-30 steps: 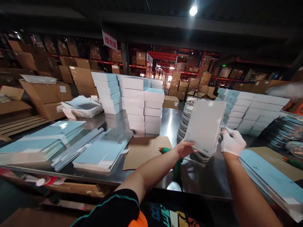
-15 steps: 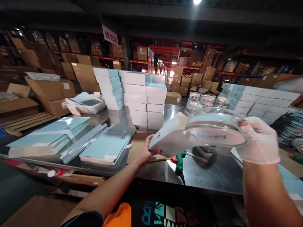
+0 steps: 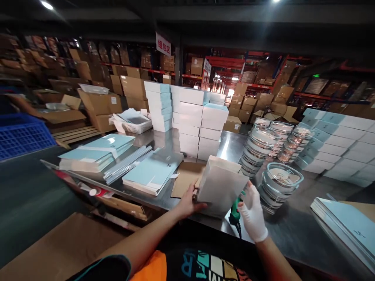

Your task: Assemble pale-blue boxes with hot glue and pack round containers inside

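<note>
My bare left hand (image 3: 187,201) grips the left side of an opened white carton box (image 3: 221,187), held upright just above the steel table's (image 3: 293,230) near edge. My gloved right hand (image 3: 252,212) is at the box's right edge, fingers spread and nothing in its grasp. A green glue gun (image 3: 234,214) lies on the table between the box and that hand. A stack of clear glass dishes with lids (image 3: 279,181) stands just right of the box. I cannot see inside the box.
Taller dish stacks (image 3: 260,144) stand behind. Stacked white boxes (image 3: 199,125) fill mid-table and the right side (image 3: 336,136). Flat blue cartons (image 3: 152,175) lie left, more at the right (image 3: 345,222). A cardboard sheet (image 3: 184,179), white basket (image 3: 131,123) and blue crate (image 3: 20,134) sit leftward.
My right hand held a glass dish against the box half a second ago; it now holds none. The box has come down toward the table edge, and my view has swung left.
</note>
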`<action>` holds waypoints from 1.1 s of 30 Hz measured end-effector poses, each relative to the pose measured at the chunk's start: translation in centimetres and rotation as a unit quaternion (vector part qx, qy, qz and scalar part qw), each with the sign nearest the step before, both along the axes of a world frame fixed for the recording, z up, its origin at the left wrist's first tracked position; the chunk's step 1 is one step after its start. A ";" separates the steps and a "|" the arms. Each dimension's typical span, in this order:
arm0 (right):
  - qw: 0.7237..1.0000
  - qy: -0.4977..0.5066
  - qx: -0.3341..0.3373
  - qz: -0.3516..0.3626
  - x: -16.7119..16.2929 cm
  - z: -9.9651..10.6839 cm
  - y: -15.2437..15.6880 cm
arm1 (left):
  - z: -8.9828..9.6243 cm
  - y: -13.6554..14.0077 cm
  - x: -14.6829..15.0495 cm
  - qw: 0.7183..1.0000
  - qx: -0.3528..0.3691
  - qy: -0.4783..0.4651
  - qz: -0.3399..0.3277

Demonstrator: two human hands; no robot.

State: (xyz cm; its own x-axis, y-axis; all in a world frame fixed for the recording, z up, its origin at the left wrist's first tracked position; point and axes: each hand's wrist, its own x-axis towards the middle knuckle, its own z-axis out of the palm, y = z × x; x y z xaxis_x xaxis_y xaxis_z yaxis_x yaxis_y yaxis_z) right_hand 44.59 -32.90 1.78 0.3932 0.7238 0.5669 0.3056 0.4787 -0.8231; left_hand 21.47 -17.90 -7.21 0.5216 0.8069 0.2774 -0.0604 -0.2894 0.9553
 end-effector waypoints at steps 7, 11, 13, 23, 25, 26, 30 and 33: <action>0.993 0.085 -0.083 0.000 -3.3 -0.3 3.9 | 6.6 -1.4 2.2 0.979 0.172 -0.110 0.029; 0.988 0.096 -0.087 -0.083 -3.4 0.0 5.6 | 6.0 -1.9 2.3 0.977 0.101 -0.168 0.088; 0.988 0.095 -0.062 -0.105 -2.8 0.1 5.9 | 5.2 -1.8 1.8 0.983 0.101 -0.142 0.056; 0.869 -0.193 -0.415 -0.191 3.3 -1.1 2.8 | 6.7 0.2 -0.7 0.975 0.102 -0.132 0.145; 0.866 -0.185 -0.429 -0.179 3.1 -1.6 2.5 | 7.3 0.4 -1.1 0.972 0.089 -0.144 0.163; 0.870 -0.180 -0.425 -0.172 2.9 -1.7 2.3 | 7.6 0.4 -1.4 0.971 0.083 -0.151 0.167; 0.891 -0.144 -0.403 -0.152 1.8 -2.2 0.5 | 8.7 0.2 -2.2 0.969 0.057 -0.176 0.164; 0.913 -0.104 -0.312 -0.241 0.5 -2.6 -1.2 | 9.2 -0.3 -2.7 0.969 0.041 -0.183 0.159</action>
State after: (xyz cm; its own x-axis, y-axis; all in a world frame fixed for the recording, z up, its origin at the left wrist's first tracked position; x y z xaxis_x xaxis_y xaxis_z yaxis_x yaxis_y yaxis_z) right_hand 45.09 -34.09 -0.81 0.6818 0.7033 0.2012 0.5374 -0.2950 -0.7901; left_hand 18.75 -18.20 2.01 0.1054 0.8782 0.4666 -0.2856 -0.4227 0.8601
